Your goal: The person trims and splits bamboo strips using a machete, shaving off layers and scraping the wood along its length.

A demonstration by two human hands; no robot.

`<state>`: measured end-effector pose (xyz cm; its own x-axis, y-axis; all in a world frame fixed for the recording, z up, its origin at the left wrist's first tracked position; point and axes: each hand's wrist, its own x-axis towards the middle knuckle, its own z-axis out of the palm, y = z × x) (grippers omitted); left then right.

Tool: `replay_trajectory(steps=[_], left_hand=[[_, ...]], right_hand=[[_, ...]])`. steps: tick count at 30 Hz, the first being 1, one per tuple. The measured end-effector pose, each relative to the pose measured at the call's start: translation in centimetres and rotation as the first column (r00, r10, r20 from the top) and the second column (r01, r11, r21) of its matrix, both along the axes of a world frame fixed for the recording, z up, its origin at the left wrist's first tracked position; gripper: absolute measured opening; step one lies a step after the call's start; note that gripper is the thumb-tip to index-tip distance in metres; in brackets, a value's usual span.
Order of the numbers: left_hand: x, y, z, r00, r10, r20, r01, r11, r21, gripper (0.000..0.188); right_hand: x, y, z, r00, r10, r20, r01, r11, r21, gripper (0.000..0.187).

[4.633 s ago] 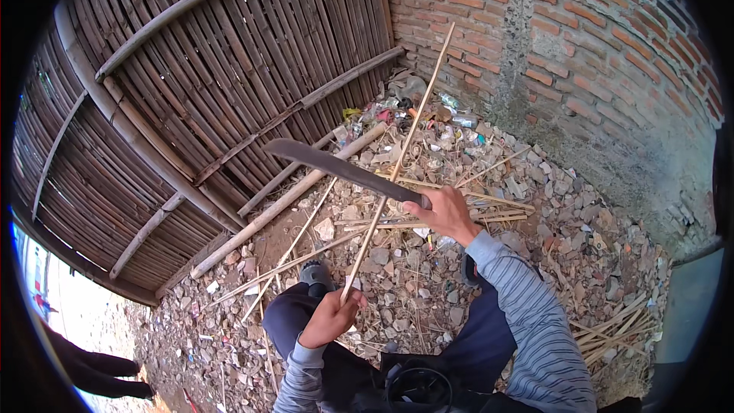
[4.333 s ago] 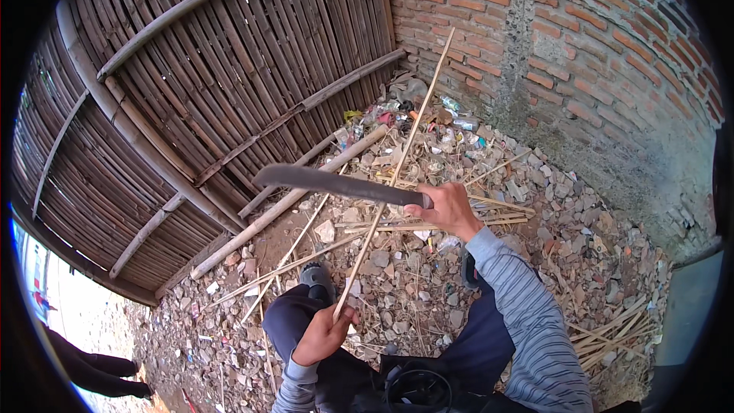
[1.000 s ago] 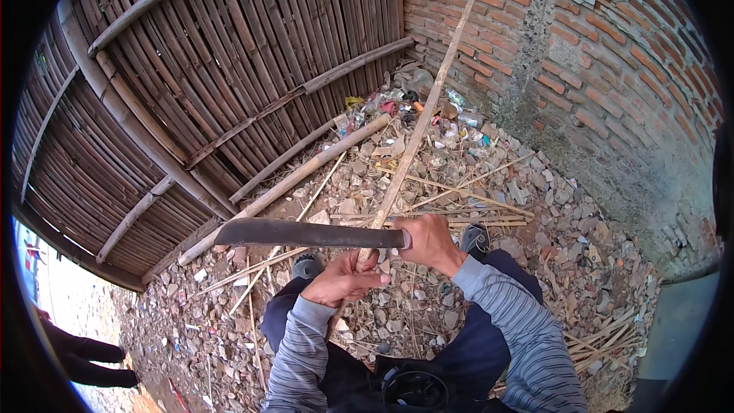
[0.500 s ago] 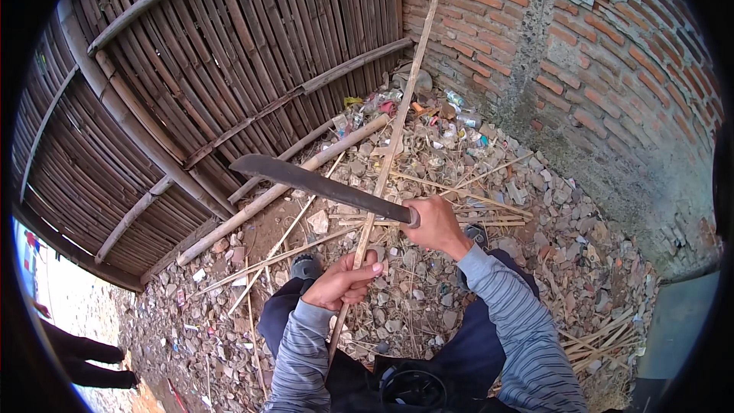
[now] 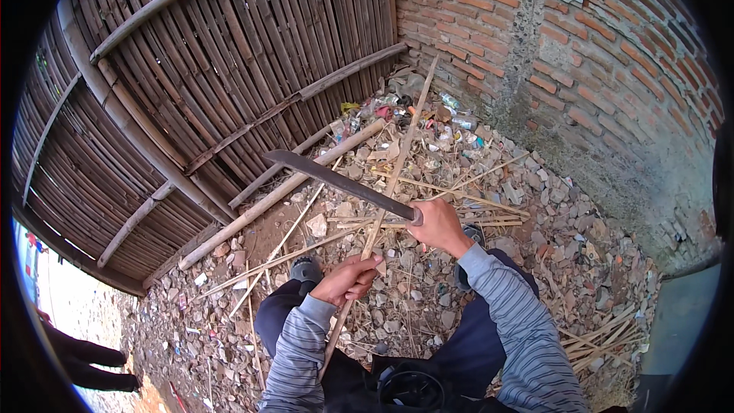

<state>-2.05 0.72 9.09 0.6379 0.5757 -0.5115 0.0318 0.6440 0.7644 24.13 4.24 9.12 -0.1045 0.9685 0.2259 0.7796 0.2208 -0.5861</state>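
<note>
A machete (image 5: 336,181) with a long dark blade is gripped at its handle by my right hand (image 5: 437,227), fingers closed round it. Its blade points to the far left and crosses a long bamboo strip (image 5: 406,138); whether the edge touches it I cannot tell. Closed on the lower part of that strip is my left hand (image 5: 349,279), thumb toward the right. From there the strip slants away toward the wall corner, its pointed tip in the air, while its near end runs back beside my left forearm.
Cut bamboo strips (image 5: 264,266) and a thicker pole (image 5: 283,197) lie on rubble. More strips (image 5: 604,343) are piled at the right. A bamboo fence (image 5: 229,53) stands left, a brick wall (image 5: 589,69) right, with litter (image 5: 397,111) in their corner. A dark-clothed limb (image 5: 84,358) shows far left.
The bamboo strip's tip has come down and nearer to me. The machete's tip has shifted right, its blade slanting more steeply. Both hands keep their grips.
</note>
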Motion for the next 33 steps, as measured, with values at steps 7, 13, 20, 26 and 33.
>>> replay_trajectory(steps=[7, 13, 20, 26, 33], left_hand=[[1.6, -0.8, -9.0, 0.945, 0.064, -0.321, 0.007, 0.977, 0.215, 0.028], [1.8, -0.7, -13.3, 0.842, 0.041, -0.538, 0.192, 0.909, 0.370, 0.039], [0.5, -1.4, -20.8, 0.491, 0.151, -0.858, 0.599, 0.656, 0.459, 0.040], [0.2, -1.4, -22.7, 0.598, 0.137, -0.790, 0.568, 0.623, 0.538, 0.050], [1.4, -1.5, -22.5, 0.647, 0.121, -0.753, 0.478, 0.705, 0.524, 0.052]], right_hand=[[0.9, -0.8, -3.3, 0.999, -0.036, 0.037, 0.041, 0.986, -0.159, 0.022], [2.1, -2.2, -5.9, 0.991, 0.017, 0.135, 0.002, 0.990, -0.143, 0.023], [0.9, -5.1, -9.8, 0.990, -0.003, 0.144, 0.042, 0.962, -0.270, 0.028], [-0.8, -7.7, -15.2, 0.991, -0.129, 0.024, 0.129, 0.936, -0.329, 0.031], [-2.4, -9.9, -24.5, 0.879, -0.297, -0.373, 0.101, 0.881, -0.463, 0.034]])
